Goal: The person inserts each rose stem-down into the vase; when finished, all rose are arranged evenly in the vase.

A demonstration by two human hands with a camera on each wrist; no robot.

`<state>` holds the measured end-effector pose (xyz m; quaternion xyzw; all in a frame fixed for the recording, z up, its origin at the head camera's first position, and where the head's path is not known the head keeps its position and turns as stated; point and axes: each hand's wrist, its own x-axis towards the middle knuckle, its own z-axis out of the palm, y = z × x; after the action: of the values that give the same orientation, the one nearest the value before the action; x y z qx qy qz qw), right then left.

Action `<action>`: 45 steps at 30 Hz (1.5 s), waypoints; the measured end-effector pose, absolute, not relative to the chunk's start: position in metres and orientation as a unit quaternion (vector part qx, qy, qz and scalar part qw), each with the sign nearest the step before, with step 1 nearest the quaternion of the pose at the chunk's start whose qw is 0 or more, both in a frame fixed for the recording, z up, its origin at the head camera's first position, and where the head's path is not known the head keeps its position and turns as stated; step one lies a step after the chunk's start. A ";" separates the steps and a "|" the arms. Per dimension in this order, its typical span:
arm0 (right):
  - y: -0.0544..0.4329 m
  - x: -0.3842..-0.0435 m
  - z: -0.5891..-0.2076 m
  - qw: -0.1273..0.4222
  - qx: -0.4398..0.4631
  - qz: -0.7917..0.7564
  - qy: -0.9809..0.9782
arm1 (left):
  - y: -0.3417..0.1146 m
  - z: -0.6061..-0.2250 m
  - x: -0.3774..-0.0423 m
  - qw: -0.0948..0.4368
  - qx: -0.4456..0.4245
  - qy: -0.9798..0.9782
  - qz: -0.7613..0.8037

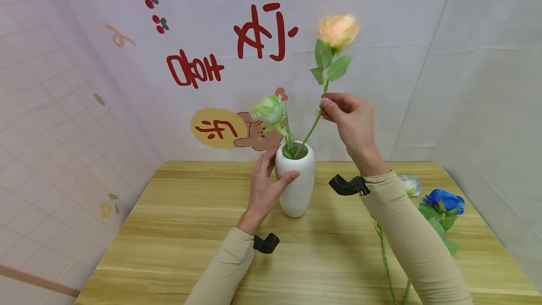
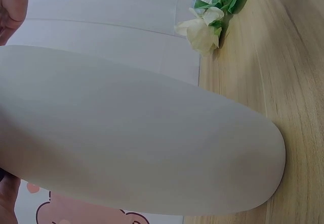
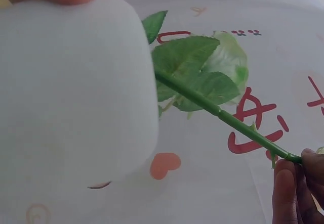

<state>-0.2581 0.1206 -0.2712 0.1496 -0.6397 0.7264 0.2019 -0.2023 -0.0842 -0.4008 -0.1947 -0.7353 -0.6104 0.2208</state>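
A white vase (image 1: pixel 295 187) stands upright on the table, and a pale green rose (image 1: pixel 269 110) stands in its mouth. My left hand (image 1: pixel 264 187) holds the vase from its left side, thumb across the front and fingers behind. My right hand (image 1: pixel 353 119) pinches the stem of a peach rose (image 1: pixel 337 31) between thumb and fingertips. That rose leans to the right, its lower stem inside the vase opening. In the right wrist view the green stem (image 3: pixel 223 115) runs from the vase rim to the pinching fingers (image 3: pixel 284 191). The stem's lower end is hidden in the vase.
To the right on the wooden table (image 1: pixel 190 229) lie a blue rose (image 1: pixel 443 201) and a whitish flower (image 1: pixel 410 185), partly covered by my right sleeve. A printed cloth wall (image 1: pixel 381 69) rises behind the table. Each wrist carries a black camera mount (image 1: pixel 266 244).
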 end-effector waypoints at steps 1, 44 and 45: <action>0.120 -0.258 -0.273 0.201 0.150 0.722 -0.645 | -0.084 -0.401 -0.202 0.221 -0.195 -0.735 -0.611; 0.100 -0.222 -0.338 0.172 0.187 0.571 -0.781 | -0.083 -0.400 -0.202 0.219 -0.199 -0.727 -0.619; 0.101 -0.221 -0.339 0.177 0.195 0.557 -0.788 | -0.083 -0.400 -0.202 0.217 -0.198 -0.729 -0.618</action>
<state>-0.2214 0.1014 -0.3387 0.1952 -0.7875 0.5571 0.1770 -0.2020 -0.0827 -0.4004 -0.1981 -0.7288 -0.6184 0.2175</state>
